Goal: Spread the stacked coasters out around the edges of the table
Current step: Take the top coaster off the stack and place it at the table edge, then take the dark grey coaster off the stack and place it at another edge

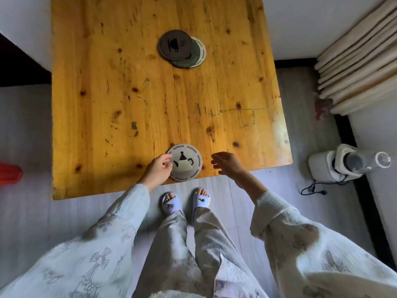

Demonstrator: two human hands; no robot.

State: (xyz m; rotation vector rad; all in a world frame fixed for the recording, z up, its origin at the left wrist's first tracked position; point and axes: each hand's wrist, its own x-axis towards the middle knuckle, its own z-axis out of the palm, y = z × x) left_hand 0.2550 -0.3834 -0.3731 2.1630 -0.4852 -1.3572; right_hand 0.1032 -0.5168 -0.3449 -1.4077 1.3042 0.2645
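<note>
- One wooden table (120,87) fills the upper and middle part of the frame, its near edge running across the lower middle.
- Four coasters can be counted in all.
- Three of them sit in a loose, fanned stack (181,48) at the upper centre of the frame: a dark brown coaster (175,44) with a cup motif on top, a dark green coaster (189,58) under it, and a pale coaster (202,50) peeking out at the right.
- One pale teapot coaster (185,162) lies flat by itself at the near edge of the table, lower centre, its rim reaching that edge.
- The left hand (160,168) rests its fingertips on the left rim of the teapot coaster, the fingers curled but not clamped around it.
- The right hand (228,163) hovers just right of that coaster, fingers loosely spread, holding nothing and apart from it.
- Two slippers (171,204) stand on the floor below the table edge.
- One white appliance (335,165) sits on the floor at the right of the frame.
</note>
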